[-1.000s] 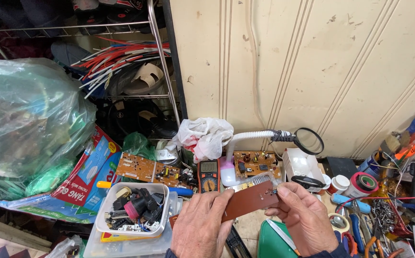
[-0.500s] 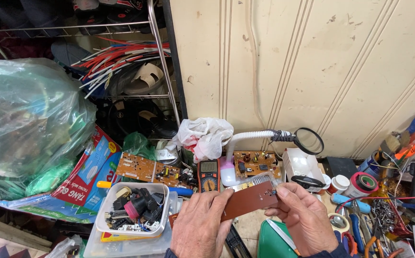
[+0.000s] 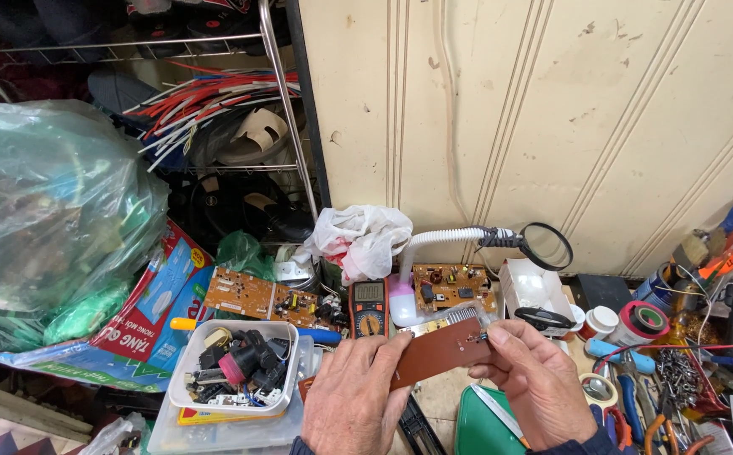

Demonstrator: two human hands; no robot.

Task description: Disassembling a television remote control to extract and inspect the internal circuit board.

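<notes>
- A brown circuit board [image 3: 442, 354] is held above the cluttered table [image 3: 442, 396], copper side up and tilted, low in the head view. It is gripped at its lower left end by the left hand [image 3: 351, 404] and pinched at its upper right end by the right hand [image 3: 535, 383]; both hands are closed on it.
- A slip could be caused by the narrow edge grip; the board would likely drop onto the green object [image 3: 484, 425] or the loose hand tools [image 3: 636, 404] just beside it.
- Flexing between the two grips could crack the board or lift a track.
- The magnifier on its white hose [image 3: 543, 246] and the multimeter [image 3: 368, 307] stand near; either could be knocked if the board is swung.
- The tray of small parts [image 3: 236, 366], close to the left hand, could be tipped by a wrist movement.
</notes>
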